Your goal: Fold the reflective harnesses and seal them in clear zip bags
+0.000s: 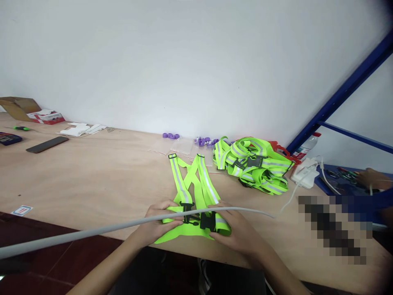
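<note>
A neon-green strap harness (209,183) with silver stripes lies on the table near its front edge, its straps crossing towards the back. My left hand (158,221) grips the strap by the black prong half of the buckle (188,213). Around the strap by the black socket half (208,221) closes my right hand (235,225). The two buckle halves face each other, apart. A grey cable (123,224) passes in front of both hands and hides part of the buckle.
A pile of green straps (254,164) lies behind at the right, near purple rings (204,141) and clear bags (181,145). White power strip (304,173) and bottle (308,145) stand right. Another person's hand (373,179) is at far right. A dark slab (47,144) lies left.
</note>
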### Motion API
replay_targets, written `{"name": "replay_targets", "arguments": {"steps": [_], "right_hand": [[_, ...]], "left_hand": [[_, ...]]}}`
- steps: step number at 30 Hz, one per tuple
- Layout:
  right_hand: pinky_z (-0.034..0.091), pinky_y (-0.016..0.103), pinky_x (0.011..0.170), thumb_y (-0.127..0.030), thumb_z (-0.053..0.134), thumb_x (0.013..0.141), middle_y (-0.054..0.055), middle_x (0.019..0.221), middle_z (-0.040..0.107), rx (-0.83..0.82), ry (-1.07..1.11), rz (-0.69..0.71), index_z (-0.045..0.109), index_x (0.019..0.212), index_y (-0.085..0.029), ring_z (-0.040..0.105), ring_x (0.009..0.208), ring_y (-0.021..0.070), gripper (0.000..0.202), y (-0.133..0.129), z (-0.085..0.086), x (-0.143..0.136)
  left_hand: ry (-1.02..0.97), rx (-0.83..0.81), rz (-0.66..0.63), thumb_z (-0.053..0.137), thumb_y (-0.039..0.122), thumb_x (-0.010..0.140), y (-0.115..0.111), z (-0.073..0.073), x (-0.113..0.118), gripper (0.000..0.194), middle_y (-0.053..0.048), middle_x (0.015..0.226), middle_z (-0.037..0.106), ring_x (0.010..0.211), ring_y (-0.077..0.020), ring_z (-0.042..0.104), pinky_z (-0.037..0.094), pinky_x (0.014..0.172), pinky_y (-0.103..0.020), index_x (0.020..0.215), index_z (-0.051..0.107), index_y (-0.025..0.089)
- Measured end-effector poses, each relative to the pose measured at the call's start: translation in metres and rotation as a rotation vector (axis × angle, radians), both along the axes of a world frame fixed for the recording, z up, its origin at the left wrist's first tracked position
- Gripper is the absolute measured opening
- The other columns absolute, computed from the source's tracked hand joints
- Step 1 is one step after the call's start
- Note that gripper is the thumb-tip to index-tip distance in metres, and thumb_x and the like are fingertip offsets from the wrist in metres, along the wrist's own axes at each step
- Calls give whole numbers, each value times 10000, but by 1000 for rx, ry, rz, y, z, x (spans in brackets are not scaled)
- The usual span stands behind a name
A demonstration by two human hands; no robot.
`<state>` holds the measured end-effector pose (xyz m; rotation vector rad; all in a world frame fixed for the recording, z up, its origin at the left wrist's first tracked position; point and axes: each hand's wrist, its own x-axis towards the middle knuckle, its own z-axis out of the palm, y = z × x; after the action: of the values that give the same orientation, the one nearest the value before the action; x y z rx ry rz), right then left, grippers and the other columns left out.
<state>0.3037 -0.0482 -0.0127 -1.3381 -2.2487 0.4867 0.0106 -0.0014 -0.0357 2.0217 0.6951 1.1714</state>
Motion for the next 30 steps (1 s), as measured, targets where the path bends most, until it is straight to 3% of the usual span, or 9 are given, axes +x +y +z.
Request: {"name": "replay_targets", "arguments": {"steps": [11, 27, 30], "right_hand": [[464, 534, 1094, -333, 752, 789, 140, 1358, 646, -84, -19, -30, 621, 1357, -214, 563, 1303, 352, 595, -2, -4, 1], [494, 478, 1065, -340, 757, 791, 125, 1320, 666, -66, 28, -53, 642, 1321, -234, 604, 1252, 327, 552, -1, -4, -2], [493, 471, 1064, -346, 745, 803, 123, 1322, 666, -80, 24, -49, 635, 1326, -229, 604, 1250, 319, 547, 0, -5, -2]], "left_hand": [[2, -56, 20, 754, 321, 882, 0, 1, -1, 121, -70, 900, 752, 855, -210, 722, 579, 758, -295, 865, 829, 228], [67, -131, -3, 707, 369, 911, 0, 8, 0, 212, -70, 866, 731, 824, -203, 704, 557, 754, -288, 822, 801, 200], [196, -121, 13, 726, 410, 882, 0, 8, 1, 247, -78, 988, 740, 921, -233, 697, 551, 829, -324, 1024, 767, 212]]}}
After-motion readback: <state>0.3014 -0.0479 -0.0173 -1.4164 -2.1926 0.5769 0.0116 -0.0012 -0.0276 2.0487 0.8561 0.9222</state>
